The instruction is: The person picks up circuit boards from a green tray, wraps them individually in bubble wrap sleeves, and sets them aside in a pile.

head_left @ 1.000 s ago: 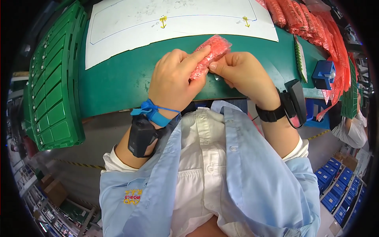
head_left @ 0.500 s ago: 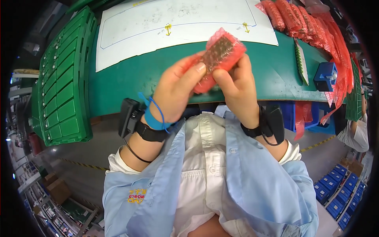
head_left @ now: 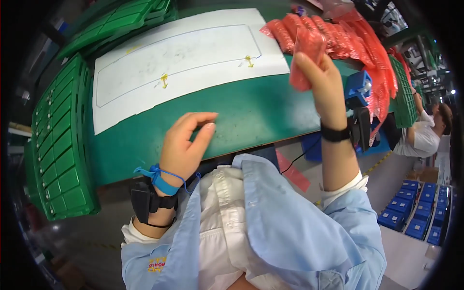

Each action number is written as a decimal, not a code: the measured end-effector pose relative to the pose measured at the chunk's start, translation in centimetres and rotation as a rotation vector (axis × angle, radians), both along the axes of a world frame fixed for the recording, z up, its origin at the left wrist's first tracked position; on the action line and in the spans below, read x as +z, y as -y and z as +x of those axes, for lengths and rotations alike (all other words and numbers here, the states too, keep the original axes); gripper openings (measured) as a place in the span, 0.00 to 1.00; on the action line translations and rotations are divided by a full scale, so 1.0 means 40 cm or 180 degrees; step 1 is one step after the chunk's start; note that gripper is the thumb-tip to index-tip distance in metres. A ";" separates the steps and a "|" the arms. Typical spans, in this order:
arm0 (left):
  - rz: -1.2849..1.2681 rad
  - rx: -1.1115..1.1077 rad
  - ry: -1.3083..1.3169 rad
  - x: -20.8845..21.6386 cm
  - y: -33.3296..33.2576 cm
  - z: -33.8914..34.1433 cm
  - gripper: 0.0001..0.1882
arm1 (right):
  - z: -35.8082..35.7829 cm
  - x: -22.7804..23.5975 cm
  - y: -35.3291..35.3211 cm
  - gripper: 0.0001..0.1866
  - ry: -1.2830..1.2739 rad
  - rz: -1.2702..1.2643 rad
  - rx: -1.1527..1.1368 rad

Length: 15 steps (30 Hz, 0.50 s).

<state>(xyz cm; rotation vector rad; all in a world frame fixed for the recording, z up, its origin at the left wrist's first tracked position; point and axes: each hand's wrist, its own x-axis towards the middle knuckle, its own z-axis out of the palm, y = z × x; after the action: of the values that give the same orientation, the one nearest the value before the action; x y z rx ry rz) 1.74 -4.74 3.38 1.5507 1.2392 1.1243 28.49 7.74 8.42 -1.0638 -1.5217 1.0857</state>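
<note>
My right hand (head_left: 325, 87) is closed around a red bubble-wrap packet (head_left: 308, 58), held up over the right part of the green table. Behind that packet lies a row of similar red bubble-wrapped packets (head_left: 281, 36). Whatever is inside the held packet is hidden by the wrap. Over the front of the table, my left hand (head_left: 186, 142) is empty, its thumb and fingers curved with a gap between them. A blue band circles the left wrist, and black devices are strapped to both forearms.
A white sheet with drawn lines (head_left: 179, 63) covers the back of the green table (head_left: 251, 116). Green trays (head_left: 63, 145) stand at the left. Right of my right hand are a blue tape dispenser (head_left: 357, 88) and hanging red bubble wrap (head_left: 382, 63). Another person (head_left: 425, 130) is at far right.
My left hand has let go of the packet and moved down and left. My right hand has carried it right, toward the row of packets. The whole view has turned.
</note>
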 end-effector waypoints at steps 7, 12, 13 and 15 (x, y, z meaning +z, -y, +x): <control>0.1189 0.0327 -0.1799 0.004 -0.012 0.016 0.07 | 0.174 0.104 -0.343 0.21 0.2499 0.1759 -0.2548; 0.1341 0.0367 -0.1790 0.014 -0.011 0.001 0.07 | 0.215 0.057 -0.460 0.27 0.3672 0.0920 -0.1691; 0.1353 0.0346 -0.1765 0.013 -0.011 -0.002 0.07 | 0.210 0.052 -0.463 0.27 0.3852 0.0901 -0.1855; 0.1400 0.0269 -0.1703 0.014 -0.017 -0.002 0.07 | 0.231 0.070 -0.463 0.28 0.4043 0.0881 -0.2063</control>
<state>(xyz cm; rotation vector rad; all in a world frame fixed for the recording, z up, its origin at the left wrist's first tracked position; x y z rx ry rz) 1.68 -4.06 3.94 2.2543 1.4757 1.1241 37.74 26.25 11.21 -1.9986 -1.8889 -0.3965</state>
